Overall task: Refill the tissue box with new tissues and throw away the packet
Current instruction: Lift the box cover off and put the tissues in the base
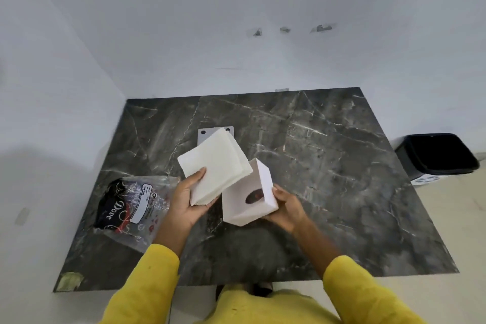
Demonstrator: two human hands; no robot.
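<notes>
My left hand (188, 198) grips a thick stack of white tissues (214, 166) by its near edge and holds it tilted above the table. Touching that stack on the right, a white cube tissue box (251, 206) sits tipped on its side in my right hand (286, 205). Its oval opening faces me. The stack's far corner overlaps the box's upper edge. An empty clear plastic packet (131, 208) with a black and red "Dove" print lies flat on the table to the left of my left hand.
A dark marble table top (328, 166) stands against a white wall. On it, behind the tissues, lies a flat grey plate (203, 134) with holes. A black waste bin (436, 155) stands on the floor at the right of the table.
</notes>
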